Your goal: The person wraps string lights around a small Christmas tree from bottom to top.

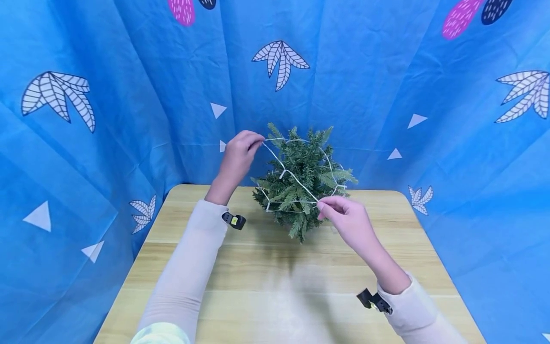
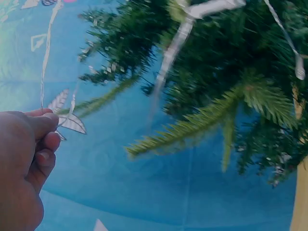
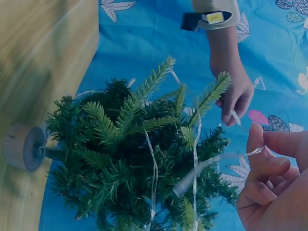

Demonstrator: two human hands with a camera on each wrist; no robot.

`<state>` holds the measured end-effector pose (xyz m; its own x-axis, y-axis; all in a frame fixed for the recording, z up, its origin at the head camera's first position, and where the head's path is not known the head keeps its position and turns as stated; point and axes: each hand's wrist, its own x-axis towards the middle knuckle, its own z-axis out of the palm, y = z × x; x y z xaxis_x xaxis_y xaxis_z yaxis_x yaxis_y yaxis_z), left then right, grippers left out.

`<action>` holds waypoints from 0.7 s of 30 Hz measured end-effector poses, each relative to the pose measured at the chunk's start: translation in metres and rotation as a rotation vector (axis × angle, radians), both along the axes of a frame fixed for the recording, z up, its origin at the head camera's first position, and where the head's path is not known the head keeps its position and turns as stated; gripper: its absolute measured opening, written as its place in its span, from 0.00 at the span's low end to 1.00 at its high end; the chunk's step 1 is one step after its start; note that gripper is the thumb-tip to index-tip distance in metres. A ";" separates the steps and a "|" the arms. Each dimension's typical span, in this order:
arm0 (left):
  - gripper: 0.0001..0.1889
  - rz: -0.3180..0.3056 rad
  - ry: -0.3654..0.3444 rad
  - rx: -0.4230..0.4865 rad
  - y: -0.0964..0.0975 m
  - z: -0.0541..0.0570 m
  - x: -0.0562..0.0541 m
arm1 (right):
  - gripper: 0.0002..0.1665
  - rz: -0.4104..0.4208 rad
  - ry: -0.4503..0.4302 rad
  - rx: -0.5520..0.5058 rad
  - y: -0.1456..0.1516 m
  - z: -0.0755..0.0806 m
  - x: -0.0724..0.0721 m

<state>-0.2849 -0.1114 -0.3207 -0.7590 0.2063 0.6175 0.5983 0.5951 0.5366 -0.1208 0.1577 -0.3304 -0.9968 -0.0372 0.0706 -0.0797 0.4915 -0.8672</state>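
A small artificial Christmas tree (image 1: 306,160) with green needled branches stands on the table, wrapped in a thin string of fairy lights (image 1: 284,170) on clear-white wire. At the tree's upper left, my left hand (image 1: 237,157) pinches the wire between thumb and forefinger. My right hand (image 1: 350,220) pinches another part of the string at the tree's front right. Between the two hands the wire runs slantwise across the front of the tree. A small bulb (image 3: 185,185) dangles near my right fingertips in the right wrist view. More wire loops round the lower branches.
The tree's round base (image 3: 21,147) rests on the light wooden table (image 1: 240,267). A blue patterned curtain (image 1: 240,62) hangs behind the table and along both sides. Each wrist wears a black strap, and pale sleeves cover the forearms.
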 end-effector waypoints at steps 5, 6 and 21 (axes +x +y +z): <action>0.09 0.049 -0.046 -0.036 0.001 -0.008 -0.006 | 0.17 0.007 -0.002 -0.007 -0.003 -0.001 0.001; 0.10 0.051 -0.051 -0.038 0.001 -0.009 -0.006 | 0.17 0.007 -0.003 -0.007 -0.003 -0.002 0.001; 0.11 -0.078 -0.244 0.039 -0.008 -0.040 0.009 | 0.17 -0.031 -0.009 -0.057 0.004 0.000 0.005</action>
